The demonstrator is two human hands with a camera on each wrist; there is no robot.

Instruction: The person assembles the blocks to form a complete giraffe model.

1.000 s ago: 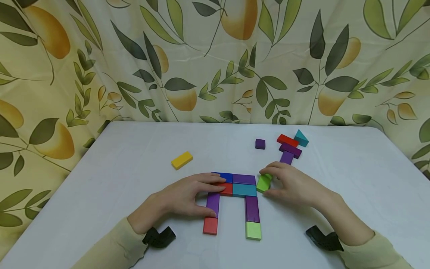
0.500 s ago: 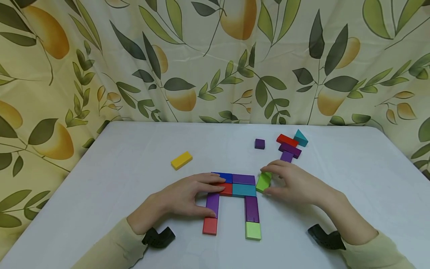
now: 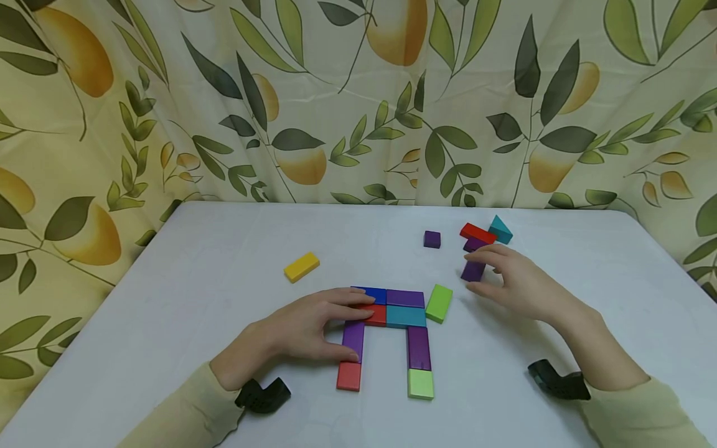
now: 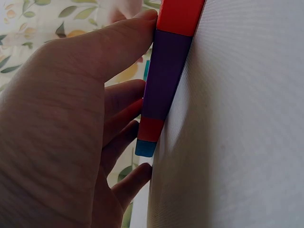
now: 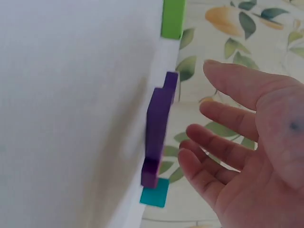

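My left hand (image 3: 316, 326) rests on the left part of a flat figure of wooden blocks. Its fingertips lie on the blue block (image 3: 376, 295) and the red block (image 3: 377, 315), and its thumb touches the upright purple block (image 3: 353, 341). Beside the figure's right end lies a lime green block (image 3: 439, 303), tilted and untouched. My right hand (image 3: 518, 280) hovers with loosely bent fingers by a purple block (image 3: 473, 270). In the right wrist view, a gap shows between the right hand and the purple blocks (image 5: 157, 121).
At the back right are a red block (image 3: 478, 233), a teal triangular block (image 3: 501, 230) and a small purple block (image 3: 432, 239). A yellow block (image 3: 302, 267) lies back left. The figure's legs end in a red block (image 3: 349, 377) and a pale green block (image 3: 421, 384).
My right hand has let go of the lime green block and moved back and right to the purple blocks. The left hand has stayed in place on the figure.
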